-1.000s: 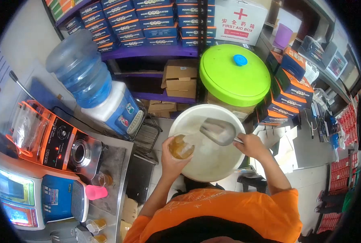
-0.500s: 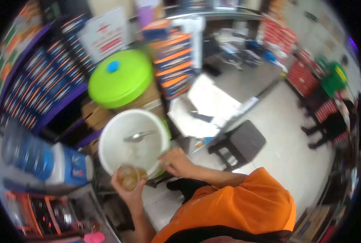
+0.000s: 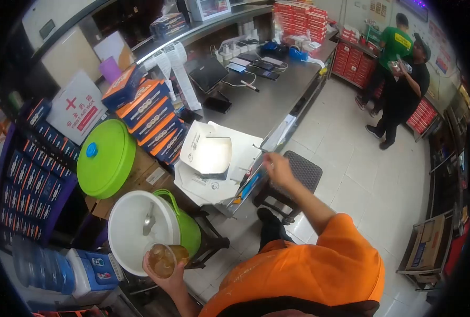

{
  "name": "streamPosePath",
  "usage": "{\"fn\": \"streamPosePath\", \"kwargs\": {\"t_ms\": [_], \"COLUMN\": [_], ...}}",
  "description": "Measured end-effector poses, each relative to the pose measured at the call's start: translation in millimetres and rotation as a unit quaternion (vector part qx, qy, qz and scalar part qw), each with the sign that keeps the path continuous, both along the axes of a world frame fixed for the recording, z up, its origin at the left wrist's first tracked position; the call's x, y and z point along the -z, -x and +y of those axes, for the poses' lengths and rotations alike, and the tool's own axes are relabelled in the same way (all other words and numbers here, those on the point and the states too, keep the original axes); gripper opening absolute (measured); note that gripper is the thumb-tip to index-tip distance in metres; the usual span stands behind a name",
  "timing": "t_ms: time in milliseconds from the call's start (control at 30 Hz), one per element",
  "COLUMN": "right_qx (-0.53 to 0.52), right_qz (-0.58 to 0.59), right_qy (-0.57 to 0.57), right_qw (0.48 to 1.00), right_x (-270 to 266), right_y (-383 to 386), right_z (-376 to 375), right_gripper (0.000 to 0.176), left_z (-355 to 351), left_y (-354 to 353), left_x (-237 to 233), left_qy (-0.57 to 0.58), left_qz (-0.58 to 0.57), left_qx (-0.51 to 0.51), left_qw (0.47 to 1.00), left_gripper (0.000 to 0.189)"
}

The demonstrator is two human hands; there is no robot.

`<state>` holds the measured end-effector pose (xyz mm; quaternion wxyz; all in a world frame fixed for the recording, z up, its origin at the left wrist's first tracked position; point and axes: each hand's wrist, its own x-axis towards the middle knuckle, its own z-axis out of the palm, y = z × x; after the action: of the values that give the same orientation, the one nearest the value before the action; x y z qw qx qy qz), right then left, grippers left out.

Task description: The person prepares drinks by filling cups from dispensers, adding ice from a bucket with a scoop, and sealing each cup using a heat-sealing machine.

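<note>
My left hand is wrapped around a clear cup of amber drink with ice in it. The cup overlaps the near rim of a white-lined green bucket, which has a metal scoop inside. Out to the right, my right hand is at the counter's edge with its fingers curled in; I cannot tell what is between them. Just left of it are open white cardboard boxes on the counter, and pens lie in a narrow tray along the edge.
A green lid rests on a cardboard box behind the bucket. Orange and navy boxes are stacked beside it. A dark stool stands under my right arm. Two people stand at the far right by red boxes.
My right hand has left the bucket's rim and reached forward and right to the counter's edge. My left hand still holds the cup near the bucket. The view has turned to the right.
</note>
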<state>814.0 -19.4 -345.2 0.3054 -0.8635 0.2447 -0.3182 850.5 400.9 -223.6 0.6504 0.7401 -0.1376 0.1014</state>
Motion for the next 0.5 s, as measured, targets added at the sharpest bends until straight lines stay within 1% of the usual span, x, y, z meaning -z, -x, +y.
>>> {"fn": "streamPosePath", "kwargs": {"t_ms": [33,100,133,200,233,267,300,333,400,433,467,500], "right_qx": [0.021,0.070,0.064,0.117,0.111,0.141,0.170,0.164,0.201,0.199,0.192,0.197], "right_qz": [-0.003,0.028,0.025,0.073,0.069,0.112,0.153,0.147,0.263,0.272,0.271,0.290], "right_qy": [-0.036,-0.078,-0.078,-0.108,-0.106,-0.073,-0.039,-0.038,-0.038,-0.054,-0.060,-0.038], "right_qw": [0.999,0.994,0.995,0.985,0.986,0.981,0.973,0.975,0.943,0.940,0.941,0.936], "right_x": [1,3,6,16,26,37,42,42,47,48,50,54], "right_y": [-9,-31,-44,-74,-89,-107,-128,-146,-179,-194,-212,-227], "right_z": [-29,-91,-123,-192,-227,-263,-297,-326,-372,-392,-411,-429], "right_gripper": [0.027,0.030,0.030,0.035,0.035,0.040,0.046,0.046,0.054,0.059,0.059,0.061], "left_z": [-5,-22,-29,-39,-42,-55,-80,-105,-130,-136,-140,-144], "left_y": [-6,-15,-21,-36,-45,-56,-60,-62,-75,-80,-85,-90], "left_x": [4,4,6,13,19,21,1,-23,-31,-32,-34,-36], "left_qy": [-0.001,-0.007,-0.006,-0.031,-0.013,0.005,-0.020,-0.046,0.015,0.011,-0.001,-0.014], "left_qz": [-0.008,-0.020,-0.023,-0.051,-0.069,-0.089,-0.076,-0.061,-0.015,-0.020,-0.036,-0.048], "left_qx": [-0.022,-0.076,-0.081,-0.135,-0.169,-0.204,-0.246,-0.289,-0.361,-0.367,-0.377,-0.385], "left_qw": [1.000,0.997,0.996,0.989,0.983,0.975,0.966,0.954,0.932,0.930,0.926,0.921], "left_gripper": [0.087,0.085,0.085,0.076,0.069,0.062,0.067,0.077,0.077,0.077,0.072,0.067]}}
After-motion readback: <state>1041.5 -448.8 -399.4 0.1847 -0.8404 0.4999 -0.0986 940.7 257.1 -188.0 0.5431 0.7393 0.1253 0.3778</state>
